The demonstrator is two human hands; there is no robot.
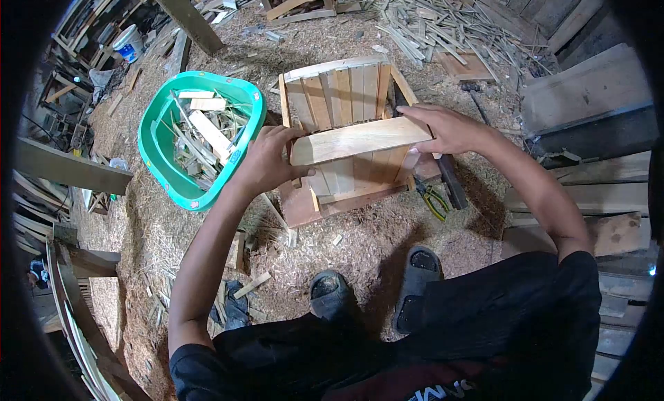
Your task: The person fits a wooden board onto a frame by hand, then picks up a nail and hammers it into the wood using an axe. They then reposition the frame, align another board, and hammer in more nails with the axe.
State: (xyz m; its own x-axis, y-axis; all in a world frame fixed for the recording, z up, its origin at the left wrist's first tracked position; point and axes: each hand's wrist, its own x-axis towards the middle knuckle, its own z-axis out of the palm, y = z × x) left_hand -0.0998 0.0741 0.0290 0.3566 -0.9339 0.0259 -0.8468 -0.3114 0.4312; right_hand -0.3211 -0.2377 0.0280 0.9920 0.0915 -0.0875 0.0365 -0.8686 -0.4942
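My left hand [268, 160] and my right hand [449, 130] are closed on the two ends of a short, pale wooden board [362, 139]. They hold it level across a slatted wooden frame [339, 96], hiding the frame's middle. The frame has several narrow slats and a curved far rail. A reddish-brown board [296, 208] lies beneath its near end. Pliers with yellow-green and black handles [436, 203] lie on the ground below my right hand. Beside them is a dark, thick bar [452, 184]; I cannot make out what it is.
A green plastic tub [257, 114] with wood offcuts stands to the left. Scrap sticks [436, 31] are piled at the far right. Stacked planks [581, 193] line the right side. A wooden post [183, 17] rises at the far left. Wood shavings cover the ground around my sandals [330, 294].
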